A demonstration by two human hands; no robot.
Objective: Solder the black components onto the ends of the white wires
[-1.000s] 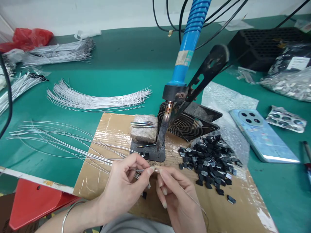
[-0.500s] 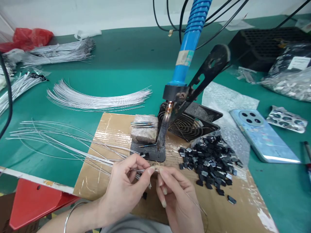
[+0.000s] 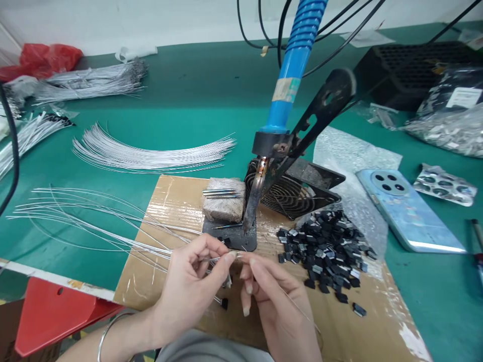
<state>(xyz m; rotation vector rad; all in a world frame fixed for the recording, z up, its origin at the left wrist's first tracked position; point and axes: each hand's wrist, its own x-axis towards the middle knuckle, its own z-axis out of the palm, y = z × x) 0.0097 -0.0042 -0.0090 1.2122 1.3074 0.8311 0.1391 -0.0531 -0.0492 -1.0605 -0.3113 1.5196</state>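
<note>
My left hand [image 3: 192,289] is closed, thumb and forefinger pinching the end of a white wire. More white wires [image 3: 113,229] trail off to the left beneath and beside it. My right hand [image 3: 283,306] is also closed, its fingertips meeting the left ones, and a thin solder wire [image 3: 296,305] runs across it toward the lower right. The exact contact between wire tips is too small to make out. Just beyond the hands, the soldering iron [image 3: 279,105] is fixed tip-down in a black bracket. A small black connector [image 3: 224,303] lies below the left fingers.
Cardboard [image 3: 151,281] covers the bench under my hands. A pile of black connectors [image 3: 326,251] lies right, near a fan [image 3: 290,193] and a blue phone [image 3: 411,211]. Behind the iron's tip is a wrapped block [image 3: 223,206]. A wire bundle [image 3: 151,153] lies at the back left.
Both hands have shifted slightly left and away from me, still together at the fingertips. The black connector below the left fingers shows more now. The iron and pile stay put.
</note>
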